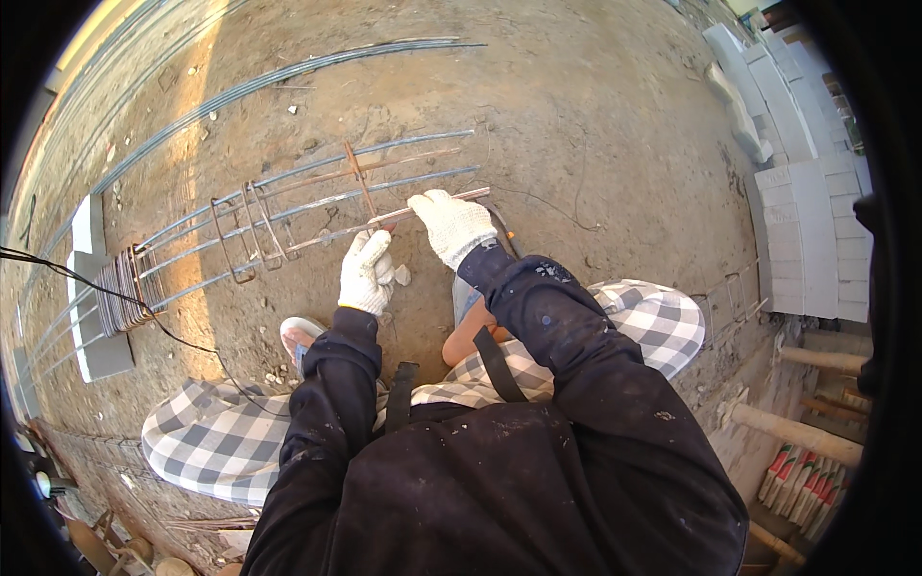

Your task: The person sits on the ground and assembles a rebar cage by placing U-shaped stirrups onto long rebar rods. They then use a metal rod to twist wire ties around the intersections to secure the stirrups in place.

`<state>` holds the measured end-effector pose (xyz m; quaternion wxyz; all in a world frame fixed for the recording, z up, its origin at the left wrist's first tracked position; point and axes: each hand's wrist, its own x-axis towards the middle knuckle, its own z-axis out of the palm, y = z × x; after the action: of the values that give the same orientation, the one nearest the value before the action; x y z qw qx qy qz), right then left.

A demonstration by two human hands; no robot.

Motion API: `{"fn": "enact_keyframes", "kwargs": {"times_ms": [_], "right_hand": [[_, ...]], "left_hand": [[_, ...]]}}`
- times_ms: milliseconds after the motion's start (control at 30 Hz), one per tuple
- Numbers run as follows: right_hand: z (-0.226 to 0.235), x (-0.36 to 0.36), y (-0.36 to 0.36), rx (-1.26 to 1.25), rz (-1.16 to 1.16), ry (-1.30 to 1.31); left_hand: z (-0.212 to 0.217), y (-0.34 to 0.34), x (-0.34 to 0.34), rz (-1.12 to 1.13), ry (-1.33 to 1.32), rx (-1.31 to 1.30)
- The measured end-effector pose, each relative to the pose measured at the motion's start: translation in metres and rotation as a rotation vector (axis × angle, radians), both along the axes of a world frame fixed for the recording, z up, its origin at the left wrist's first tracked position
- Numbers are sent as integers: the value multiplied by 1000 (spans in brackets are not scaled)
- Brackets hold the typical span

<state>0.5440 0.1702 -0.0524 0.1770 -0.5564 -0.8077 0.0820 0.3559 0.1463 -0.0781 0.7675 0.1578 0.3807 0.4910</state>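
Observation:
In white knitted gloves, both my hands are at the near side of a long cage of steel bars. My right hand (451, 227) is closed round the nearest steel bar (336, 233) close to its right end. My left hand (366, 275) has its fingers pinched together just below that bar, beside the lower end of a rusty stirrup (359, 176); what is between the fingers is too small to tell. Further left, several loose stirrups (252, 223) hang spaced apart round the bars. A tight bundle of stirrups (123, 290) sits near the block support.
Pale blocks (106, 350) prop up the bars at the left. More long bars (288, 72) lie beyond the cage. A black cable (163, 326) crosses at the left. White blocks (812, 230) are stacked at the right, near wooden poles (797, 432). My feet are close below the cage.

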Motion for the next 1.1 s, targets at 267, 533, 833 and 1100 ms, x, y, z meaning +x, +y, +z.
{"fn": "enact_keyframes", "kwargs": {"times_ms": [267,533,833,1100], "right_hand": [[1,-3,0,3,-13,3],[-1,-2,0,-35,-14,-57],[-2,-2,1,-58,-12,-63],[1,-4,-4,-56,-34,-13]], "left_hand": [[3,-1,3,27,31,-3],[-1,-1,0,12,-18,-20],[4,1,6,-3,256,73],[9,3,13,111,379,-7]]}}
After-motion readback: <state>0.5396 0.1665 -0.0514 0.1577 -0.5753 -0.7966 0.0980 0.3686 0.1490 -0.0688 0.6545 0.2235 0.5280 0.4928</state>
